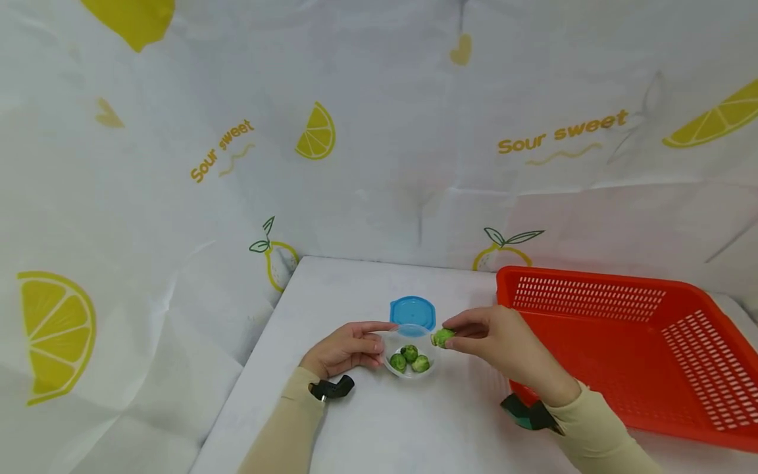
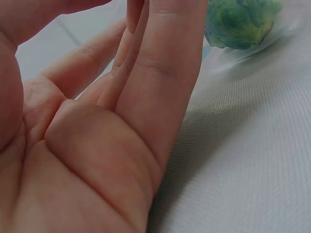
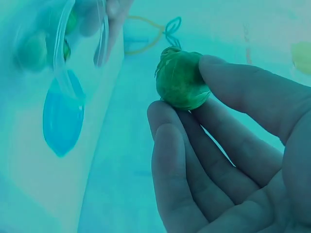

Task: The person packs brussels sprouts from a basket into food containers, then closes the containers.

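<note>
A Brussels sprout (image 3: 181, 77) is pinched between the thumb and fingertips of my right hand (image 1: 500, 345), just off the right side of a clear plastic bowl (image 1: 387, 367). Inside that bowl lie three more Brussels sprouts (image 1: 409, 353). At the bowl's left rim, my left hand (image 1: 349, 349) holds its edge, with one finger reaching along the back. The left wrist view shows mostly my palm and fingers, with a green sprout (image 2: 243, 22) beyond them through the clear wall.
Behind the bowl a blue lid (image 1: 412, 309) lies on the white table (image 1: 361, 428). A large red perforated basket (image 1: 592, 349) stands to the right, close by my right forearm. A white sheet with lemon prints (image 1: 379, 164) hangs behind and at the left.
</note>
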The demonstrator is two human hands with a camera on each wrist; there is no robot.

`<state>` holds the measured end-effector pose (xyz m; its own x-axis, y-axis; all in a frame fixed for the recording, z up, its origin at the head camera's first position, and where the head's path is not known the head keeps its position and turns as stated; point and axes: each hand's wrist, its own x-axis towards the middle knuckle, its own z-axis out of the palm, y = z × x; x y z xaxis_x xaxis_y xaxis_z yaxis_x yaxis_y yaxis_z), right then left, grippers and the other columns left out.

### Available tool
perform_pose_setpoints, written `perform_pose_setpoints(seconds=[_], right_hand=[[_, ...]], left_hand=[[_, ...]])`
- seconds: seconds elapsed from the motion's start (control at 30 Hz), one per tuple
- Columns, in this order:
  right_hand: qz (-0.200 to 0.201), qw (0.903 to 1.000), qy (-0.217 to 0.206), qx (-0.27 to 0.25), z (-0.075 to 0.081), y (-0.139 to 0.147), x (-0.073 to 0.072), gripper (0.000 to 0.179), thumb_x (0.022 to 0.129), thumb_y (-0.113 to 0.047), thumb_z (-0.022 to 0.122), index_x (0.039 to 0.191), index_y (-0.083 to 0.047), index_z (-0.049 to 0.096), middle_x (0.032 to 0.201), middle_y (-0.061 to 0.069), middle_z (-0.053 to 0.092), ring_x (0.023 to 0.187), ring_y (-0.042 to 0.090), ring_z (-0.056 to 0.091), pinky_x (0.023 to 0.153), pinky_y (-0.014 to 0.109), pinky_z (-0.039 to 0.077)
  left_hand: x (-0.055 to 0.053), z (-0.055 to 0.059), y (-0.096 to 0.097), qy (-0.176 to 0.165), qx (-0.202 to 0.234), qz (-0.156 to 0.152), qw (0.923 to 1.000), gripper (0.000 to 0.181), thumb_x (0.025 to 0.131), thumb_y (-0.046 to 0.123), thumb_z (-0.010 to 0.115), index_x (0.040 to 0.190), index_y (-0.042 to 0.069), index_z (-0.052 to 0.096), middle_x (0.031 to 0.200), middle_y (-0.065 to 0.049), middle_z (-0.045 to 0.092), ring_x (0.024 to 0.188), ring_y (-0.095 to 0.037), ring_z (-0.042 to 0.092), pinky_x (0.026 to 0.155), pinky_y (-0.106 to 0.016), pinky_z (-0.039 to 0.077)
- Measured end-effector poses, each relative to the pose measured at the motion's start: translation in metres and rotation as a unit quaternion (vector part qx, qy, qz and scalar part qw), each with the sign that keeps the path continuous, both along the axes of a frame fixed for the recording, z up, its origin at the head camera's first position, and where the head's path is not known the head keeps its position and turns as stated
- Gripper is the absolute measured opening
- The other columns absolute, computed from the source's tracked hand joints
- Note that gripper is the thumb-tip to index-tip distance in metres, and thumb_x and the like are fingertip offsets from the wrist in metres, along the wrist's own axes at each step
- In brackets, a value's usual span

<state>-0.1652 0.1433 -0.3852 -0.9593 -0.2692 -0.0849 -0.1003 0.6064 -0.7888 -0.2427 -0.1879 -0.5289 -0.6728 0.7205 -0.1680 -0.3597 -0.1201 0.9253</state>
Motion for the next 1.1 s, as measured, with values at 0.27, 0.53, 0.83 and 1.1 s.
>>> perform_pose_setpoints(seconds=[0.27,0.53,0.83,1.1], right_hand=[[0.006,0.9998,0.019,0.001,-0.019,-0.037,0.000,0.020,0.093,-0.020,0.087,0.112,-0.016,0.084,0.100,-0.003,0.081,0.089,0.011,0.074,0.080,0.030,0.067],[-0.005,0.9999,0.011,0.009,-0.043,-0.054,-0.004,0.017,0.092,-0.018,0.087,0.108,-0.016,0.085,0.098,-0.004,0.080,0.087,0.009,0.072,0.078,0.028,0.066],[0.013,0.9993,0.011,0.033,-0.055,-0.058,-0.005,0.018,0.089,-0.015,0.089,0.106,-0.014,0.085,0.098,-0.003,0.079,0.085,0.009,0.070,0.076,0.027,0.066],[0.021,0.9977,0.007,0.064,-0.053,-0.064,-0.004,0.014,0.089,-0.013,0.089,0.102,-0.015,0.085,0.091,-0.006,0.076,0.083,0.011,0.065,0.072,0.026,0.062]], left_hand=[[-0.001,-0.001,-0.001,0.000,-0.004,0.000,1.0000,0.062,0.104,0.005,0.068,0.162,0.003,0.047,0.098,0.000,0.075,0.088,-0.012,0.076,0.084,-0.027,0.067],[-0.002,-0.002,-0.001,-0.003,-0.004,-0.002,1.0000,0.064,0.103,0.006,0.070,0.163,0.003,0.047,0.095,0.002,0.075,0.089,-0.011,0.075,0.085,-0.028,0.067],[-0.002,-0.002,-0.001,-0.005,-0.011,0.000,0.9999,0.061,0.105,0.005,0.067,0.163,0.003,0.046,0.092,0.003,0.074,0.089,-0.009,0.073,0.085,-0.027,0.067],[-0.002,0.000,0.000,-0.003,-0.005,-0.001,1.0000,0.063,0.103,0.006,0.069,0.162,0.003,0.047,0.092,0.002,0.074,0.090,-0.010,0.074,0.085,-0.028,0.067]])
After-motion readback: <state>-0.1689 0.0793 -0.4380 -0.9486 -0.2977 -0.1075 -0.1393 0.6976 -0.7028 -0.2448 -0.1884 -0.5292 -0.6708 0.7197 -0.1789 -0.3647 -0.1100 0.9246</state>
